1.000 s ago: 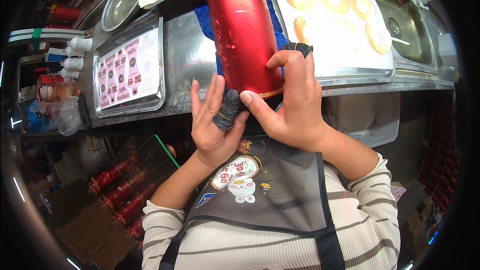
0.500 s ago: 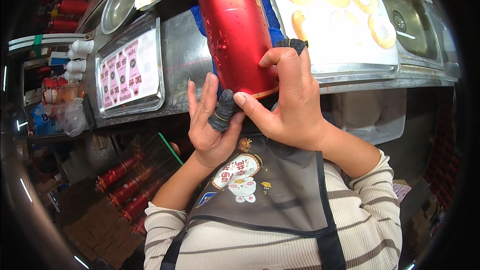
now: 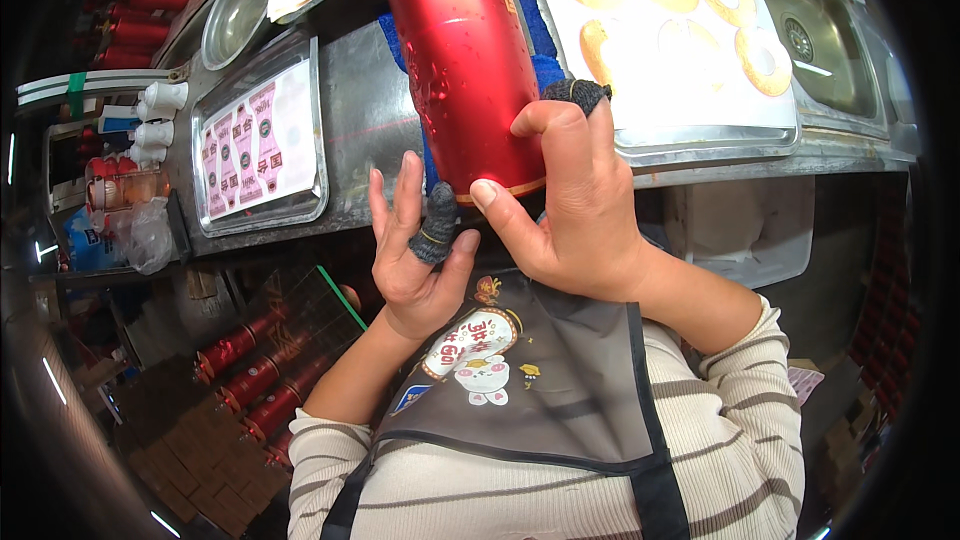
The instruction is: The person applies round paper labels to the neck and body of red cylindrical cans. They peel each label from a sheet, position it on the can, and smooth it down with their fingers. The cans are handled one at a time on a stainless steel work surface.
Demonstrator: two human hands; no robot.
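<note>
A shiny red metal cylinder [image 3: 465,70], beaded with water drops and banded in gold at its near end, lies on a blue cloth [image 3: 540,35]. My right hand [image 3: 585,195] holds its near right side, thumb at the gold-edged rim and fingers bent against the wall. A dark knitted cover wraps one finger of that hand. My left hand [image 3: 420,255] is open beside the near left edge, fingers stretched out and the thumb apart. Its index finger, also in a dark knitted sleeve, is at the rim; whether it touches is hard to tell.
Right of the cylinder, a tray with a white sheet [image 3: 690,110] bears several golden ring-shaped pieces. A metal sink [image 3: 810,30] lies beyond. At left are a clear tray [image 3: 318,180] with pink printed pieces, a round metal bowl [image 3: 225,25] and several white spools [image 3: 155,125].
My left hand has drawn slightly left, its thumb farther from my right thumb. The cylinder and my right hand have shifted a little to the left.
</note>
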